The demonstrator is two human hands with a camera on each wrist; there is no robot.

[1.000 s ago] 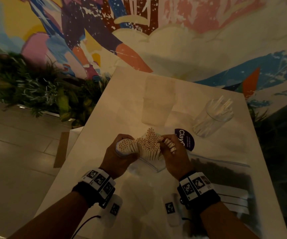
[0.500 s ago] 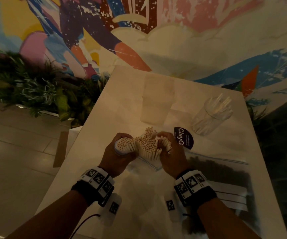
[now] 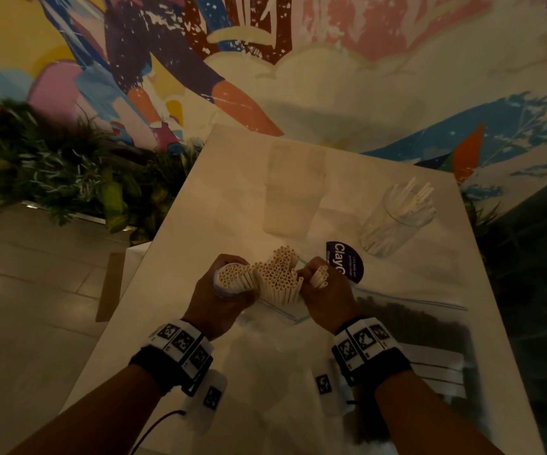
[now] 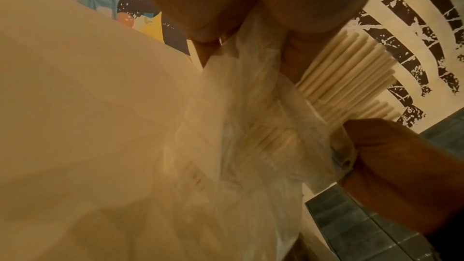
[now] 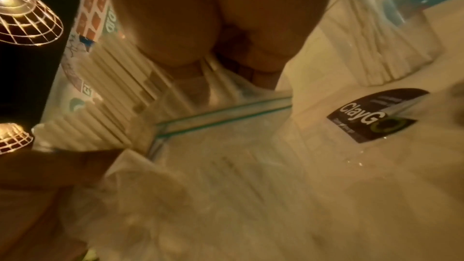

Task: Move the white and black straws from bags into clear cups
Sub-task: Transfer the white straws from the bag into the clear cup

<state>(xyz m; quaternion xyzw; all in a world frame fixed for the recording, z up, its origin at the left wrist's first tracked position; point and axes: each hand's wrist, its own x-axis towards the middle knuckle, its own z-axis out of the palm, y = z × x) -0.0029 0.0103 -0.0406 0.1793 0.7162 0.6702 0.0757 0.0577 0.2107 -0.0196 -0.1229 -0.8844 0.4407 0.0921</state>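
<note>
My left hand (image 3: 219,300) grips a cluster of white straws (image 3: 277,277) through the clear bag (image 4: 251,146) — my right hand (image 3: 326,295) pinches a few straws at the bag's mouth. One clear cup (image 3: 393,221), far right on the table (image 3: 232,205), holds white straws.

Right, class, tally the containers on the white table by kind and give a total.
Clear plastic cups: 2, one empty, one holding white straws.
Clear zip bags: 2, one with white straws, one with black straws.
Total: 4

Dark round sticker (image 5: 374,114) on table (image 3: 232,198) — "ClayG".
</note>
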